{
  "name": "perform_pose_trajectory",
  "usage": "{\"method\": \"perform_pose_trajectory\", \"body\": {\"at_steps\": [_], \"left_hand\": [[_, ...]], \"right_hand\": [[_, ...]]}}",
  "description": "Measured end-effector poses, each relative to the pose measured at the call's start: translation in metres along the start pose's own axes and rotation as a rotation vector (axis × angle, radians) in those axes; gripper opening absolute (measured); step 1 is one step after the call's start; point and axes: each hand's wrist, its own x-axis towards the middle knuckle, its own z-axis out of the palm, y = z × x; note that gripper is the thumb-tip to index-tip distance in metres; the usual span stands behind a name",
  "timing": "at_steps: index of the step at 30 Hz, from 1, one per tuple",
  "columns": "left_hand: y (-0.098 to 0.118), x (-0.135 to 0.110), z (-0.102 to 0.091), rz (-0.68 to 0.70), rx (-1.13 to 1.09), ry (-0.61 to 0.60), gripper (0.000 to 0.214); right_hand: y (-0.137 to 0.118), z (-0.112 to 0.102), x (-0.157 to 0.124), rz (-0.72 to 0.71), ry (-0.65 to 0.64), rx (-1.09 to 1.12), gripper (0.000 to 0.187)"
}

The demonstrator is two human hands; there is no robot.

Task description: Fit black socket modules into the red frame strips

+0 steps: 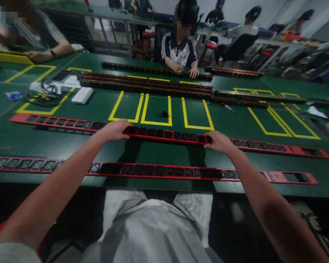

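The left hand (114, 130) and right hand (219, 141) grip a long red socket strip (168, 136).
It is beyond the nearer red strip (159, 171); farther beyond that nearer red strip lies a small black piece (165, 114).

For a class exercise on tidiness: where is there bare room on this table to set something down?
Bare tabletop shows between the held red socket strip and the nearer strip, and inside the yellow outlines left and right of the small black part. It is crowded farther back, where dark strips lie, and at left around the cables and white box.
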Motion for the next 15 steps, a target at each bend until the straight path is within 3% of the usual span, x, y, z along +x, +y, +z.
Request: {"method": "perform_pose_trajectory", "body": {"at_steps": [8,15], "left_hand": [[-0.045,0.019,-0.028,-0.013,0.035,-0.02,0.052],[-0.063,0.013,-0.017,-0.053,0.02,-0.071,0.047]], "right_hand": [[-0.01,-0.005,0.084,-0.055,0.001,-0.066,0.047],[-0.033,0.007,0.104,-0.072,-0.026,-0.044,0.048]]}}
